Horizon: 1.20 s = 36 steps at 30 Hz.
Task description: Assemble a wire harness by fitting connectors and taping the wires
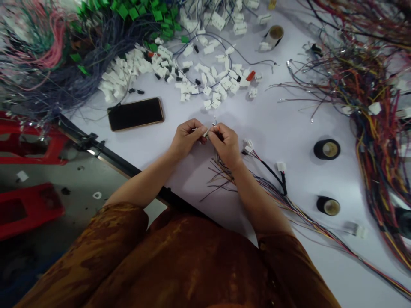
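My left hand (186, 139) and my right hand (225, 143) meet over the white table (282, 128), fingers pinched together. Between the fingertips sits a small white connector (208, 131) with thin wire ends sticking up. A wire harness (272, 179) runs from under my right hand to the right, with white plugs along it. What my right hand pinches looks like a wire going into the connector.
A black phone (135, 114) lies left of my hands. Loose white connectors (205, 79) are scattered behind. Two black tape rolls (326, 149) sit at the right, a third at the back (275, 34). Coloured wire bundles (375, 98) fill the right side, dark ones (64, 55) the left.
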Each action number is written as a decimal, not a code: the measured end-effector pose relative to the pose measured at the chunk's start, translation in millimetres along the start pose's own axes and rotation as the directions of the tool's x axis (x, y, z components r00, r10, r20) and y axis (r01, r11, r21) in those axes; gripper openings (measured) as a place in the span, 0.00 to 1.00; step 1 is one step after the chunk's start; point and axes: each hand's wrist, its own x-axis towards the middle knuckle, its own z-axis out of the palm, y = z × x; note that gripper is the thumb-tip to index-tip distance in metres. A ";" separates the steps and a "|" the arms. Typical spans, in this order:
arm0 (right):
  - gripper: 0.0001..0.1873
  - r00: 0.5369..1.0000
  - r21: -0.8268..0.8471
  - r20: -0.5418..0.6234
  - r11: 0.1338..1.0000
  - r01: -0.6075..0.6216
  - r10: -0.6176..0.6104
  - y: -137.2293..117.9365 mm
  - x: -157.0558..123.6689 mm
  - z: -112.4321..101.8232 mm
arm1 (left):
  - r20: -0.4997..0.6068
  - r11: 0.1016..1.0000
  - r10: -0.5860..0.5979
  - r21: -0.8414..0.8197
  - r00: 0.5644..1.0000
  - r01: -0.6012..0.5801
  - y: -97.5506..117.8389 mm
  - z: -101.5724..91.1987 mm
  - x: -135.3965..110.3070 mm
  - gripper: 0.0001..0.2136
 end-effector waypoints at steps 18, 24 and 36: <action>0.19 0.997 0.195 -0.032 0.979 -0.061 0.068 5.7 2.8 -2.0 | 0.024 0.972 -0.099 -0.211 0.995 0.102 5.6 -1.4 5.6 0.07; 0.25 0.982 0.276 0.183 0.957 -0.093 0.043 4.0 3.7 -6.4 | 0.123 0.960 -0.164 -0.209 0.979 0.187 10.5 -3.6 7.2 0.09; 0.08 0.995 0.072 -0.079 0.996 -0.058 0.063 3.8 7.1 -2.8 | 0.025 0.975 -0.074 -0.207 0.997 0.078 -0.5 -4.5 7.6 0.12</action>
